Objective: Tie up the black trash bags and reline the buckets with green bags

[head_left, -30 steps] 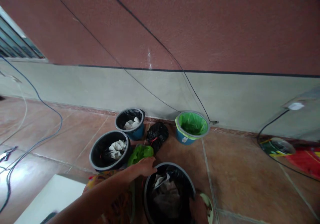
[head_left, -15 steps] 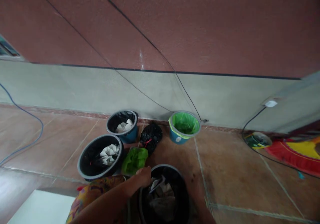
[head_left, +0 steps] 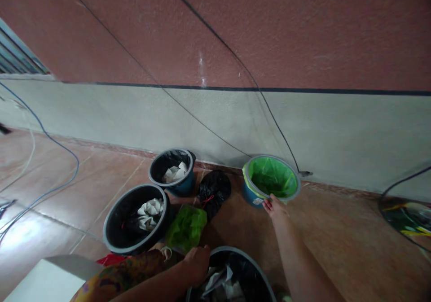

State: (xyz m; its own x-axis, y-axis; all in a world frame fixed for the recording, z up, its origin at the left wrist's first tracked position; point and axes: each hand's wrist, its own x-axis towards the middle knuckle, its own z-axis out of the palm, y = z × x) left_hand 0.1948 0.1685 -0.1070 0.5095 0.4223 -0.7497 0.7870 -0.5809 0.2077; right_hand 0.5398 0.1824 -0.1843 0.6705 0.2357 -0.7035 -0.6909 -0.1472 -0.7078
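Nearest: black-lined bin at the bottom edge, crumpled paper and plastic inside, partly cut off by the frame. Left hand rests on its near-left rim, fingers curled over the edge and the liner; whether it pinches the liner cannot be told.

Just left of it: white flat surface at the lower-left corner, and a patterned sleeve over the left forearm.

Middle ground: loose green bag on the floor, between the nearest bin and the large black-lined bin, which holds white crumpled paper. Tied black bag with a red tie, just behind the green bag.

Right hand stretched forward, fingers spread slightly, fingertips touching the near rim of the green-lined blue bin; nothing clamped in it.

Farther: small blue bin with black liner, white paper inside, close to the wall. Tiled floor. Blue cable trailing at the left. Grey and reddish wall with black wires running down it
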